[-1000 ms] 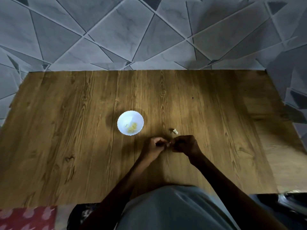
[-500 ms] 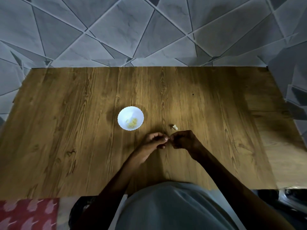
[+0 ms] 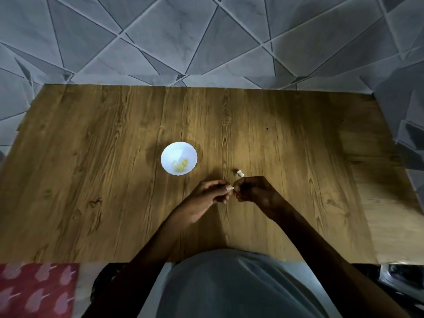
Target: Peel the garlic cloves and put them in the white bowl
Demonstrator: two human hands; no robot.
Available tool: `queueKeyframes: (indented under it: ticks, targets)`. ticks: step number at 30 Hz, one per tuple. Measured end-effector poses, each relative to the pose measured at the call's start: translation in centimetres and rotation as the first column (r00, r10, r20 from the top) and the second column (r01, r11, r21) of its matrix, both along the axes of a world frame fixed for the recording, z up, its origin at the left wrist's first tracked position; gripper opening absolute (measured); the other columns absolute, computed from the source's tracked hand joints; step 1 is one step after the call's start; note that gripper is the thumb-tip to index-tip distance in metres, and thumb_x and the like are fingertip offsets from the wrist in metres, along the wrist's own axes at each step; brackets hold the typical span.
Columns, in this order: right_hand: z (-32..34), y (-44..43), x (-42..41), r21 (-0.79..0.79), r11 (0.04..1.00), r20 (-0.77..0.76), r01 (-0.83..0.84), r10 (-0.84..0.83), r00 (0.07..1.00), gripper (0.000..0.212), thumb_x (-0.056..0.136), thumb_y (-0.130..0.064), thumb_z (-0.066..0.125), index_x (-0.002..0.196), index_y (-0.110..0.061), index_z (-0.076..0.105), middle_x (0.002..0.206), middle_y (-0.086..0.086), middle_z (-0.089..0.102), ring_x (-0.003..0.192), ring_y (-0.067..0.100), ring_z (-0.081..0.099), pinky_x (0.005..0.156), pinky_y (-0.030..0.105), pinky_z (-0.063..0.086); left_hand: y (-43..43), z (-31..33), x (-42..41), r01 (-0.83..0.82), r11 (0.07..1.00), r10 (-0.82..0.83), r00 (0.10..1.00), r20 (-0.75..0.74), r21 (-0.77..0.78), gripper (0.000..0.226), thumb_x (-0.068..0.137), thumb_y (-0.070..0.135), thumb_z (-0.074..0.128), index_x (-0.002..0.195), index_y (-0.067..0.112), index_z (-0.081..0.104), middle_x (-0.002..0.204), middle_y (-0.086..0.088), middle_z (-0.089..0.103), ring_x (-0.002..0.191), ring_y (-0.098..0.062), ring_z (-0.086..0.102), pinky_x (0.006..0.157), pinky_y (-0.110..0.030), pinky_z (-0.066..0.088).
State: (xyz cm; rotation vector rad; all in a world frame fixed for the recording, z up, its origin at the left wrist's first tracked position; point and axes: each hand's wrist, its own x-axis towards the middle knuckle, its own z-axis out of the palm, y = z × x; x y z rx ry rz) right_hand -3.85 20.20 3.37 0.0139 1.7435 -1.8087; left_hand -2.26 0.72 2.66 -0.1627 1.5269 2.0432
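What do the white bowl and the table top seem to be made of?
The white bowl: smooth, evenly white, scalloped rim; probably glazed ceramic or melamine, cannot tell which. The table top: brown grain lines and knots, dull sheen; wood or wood-look laminate.

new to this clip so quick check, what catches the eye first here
The white bowl glows at the middle of the table, yellowish bits inside. Right of it and nearer, the left hand and right hand meet, pinching a small pale clove between them. A pale scrap lies just beyond the right hand.
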Motion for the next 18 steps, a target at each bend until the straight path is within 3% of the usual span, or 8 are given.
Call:
queueKeyframes:
  ticks: [2, 4, 7, 10, 12, 13, 15, 18]
  targets:
    - [0.3, 0.0, 0.1, -0.012, 1.0, -0.097, -0.015, 0.014, 0.995, 0.016, 0.087, 0.008, 0.051, 0.091, 0.002, 0.066, 0.082, 0.012, 0.064, 0.08, 0.022, 0.061, 0.073, 0.029, 0.053, 0.3, 0.2, 0.3, -0.093, 0.988, 0.063, 0.972, 0.226, 0.123, 0.009, 0.089, 0.008, 0.063, 0.094, 0.003, 0.069, 0.079, -0.006, 0.066, 0.073, -0.011, 0.061, 0.065, -0.019, 0.051]
    - [0.2, -0.1, 0.0, -0.004, 1.0, -0.074, -0.006, 0.006, 0.997, 0.018, 0.089, 0.009, 0.05, 0.092, 0.001, 0.066, 0.083, 0.011, 0.065, 0.081, 0.021, 0.063, 0.075, 0.03, 0.054, 0.4, 0.1, 0.5, -0.144, 0.976, 0.089, 0.948, 0.306, 0.162, 0.014, 0.083, 0.011, 0.067, 0.095, 0.004, 0.069, 0.08, -0.005, 0.068, 0.073, -0.009, 0.063, 0.064, -0.016, 0.051]
    - [-0.1, -0.3, -0.1, -0.04, 0.998, 0.152, 0.039, -0.032, 0.988, 0.021, 0.092, 0.005, 0.048, 0.091, -0.003, 0.067, 0.08, 0.008, 0.065, 0.076, 0.017, 0.062, 0.075, 0.029, 0.052, 0.4, -0.3, 0.7, -0.11, 0.981, 0.089, 0.987, 0.133, 0.161, 0.015, 0.085, 0.013, 0.063, 0.097, 0.003, 0.066, 0.082, -0.004, 0.065, 0.077, -0.01, 0.06, 0.068, -0.018, 0.05]
    - [-0.1, -0.6, -0.3, -0.237, 0.956, 0.474, 0.175, -0.043, 0.88, 0.023, 0.094, 0.006, 0.043, 0.093, -0.003, 0.063, 0.079, 0.006, 0.062, 0.071, 0.013, 0.059, 0.07, 0.025, 0.051, 0.4, -0.6, 0.6, -0.098, 0.987, 0.096, 0.995, 0.017, 0.129, 0.009, 0.093, 0.007, 0.056, 0.099, 0.004, 0.062, 0.084, -0.002, 0.065, 0.079, -0.01, 0.06, 0.072, -0.022, 0.049]
    - [-0.3, -0.6, -0.4, -0.26, 0.938, 0.539, 0.229, -0.056, 0.841, 0.023, 0.095, 0.007, 0.041, 0.093, -0.003, 0.063, 0.079, 0.007, 0.063, 0.07, 0.012, 0.06, 0.069, 0.024, 0.052, 0.4, -0.7, 0.5, -0.089, 0.99, 0.089, 0.996, 0.006, 0.109, 0.009, 0.094, 0.004, 0.054, 0.1, 0.003, 0.062, 0.084, -0.002, 0.067, 0.079, -0.009, 0.061, 0.073, -0.022, 0.05]
    - [-0.5, -0.5, -0.4, -0.211, 0.955, 0.504, 0.208, -0.076, 0.86, 0.023, 0.095, 0.007, 0.043, 0.093, -0.002, 0.064, 0.08, 0.008, 0.064, 0.071, 0.014, 0.062, 0.069, 0.024, 0.053, 0.3, -0.8, 0.5, -0.083, 0.992, 0.083, 0.997, 0.005, 0.097, 0.009, 0.094, 0.004, 0.055, 0.1, 0.004, 0.062, 0.084, -0.003, 0.067, 0.079, -0.01, 0.061, 0.074, -0.022, 0.05]
    - [-1.0, -0.5, -0.1, 0.001, 0.992, 0.285, 0.126, -0.122, 0.951, 0.017, 0.094, 0.005, 0.051, 0.096, 0.003, 0.068, 0.083, 0.01, 0.069, 0.074, 0.017, 0.067, 0.069, 0.025, 0.056, 0.1, -0.9, 0.5, -0.08, 0.995, 0.08, 0.997, -0.001, 0.066, 0.009, 0.094, 0.006, 0.057, 0.1, 0.004, 0.064, 0.084, -0.005, 0.066, 0.078, -0.012, 0.06, 0.075, -0.023, 0.05]
    - [-1.8, -0.5, 0.0, 0.386, 0.917, -0.11, 0.104, -0.066, 0.992, 0.013, 0.092, 0.003, 0.06, 0.094, 0.0, 0.073, 0.081, 0.005, 0.072, 0.076, 0.018, 0.071, 0.067, 0.025, 0.06, -0.1, -1.1, 0.6, -0.081, 0.996, 0.082, 0.996, -0.021, 0.02, 0.012, 0.094, 0.005, 0.059, 0.103, 0.001, 0.064, 0.084, -0.007, 0.065, 0.077, -0.013, 0.06, 0.075, -0.023, 0.052]
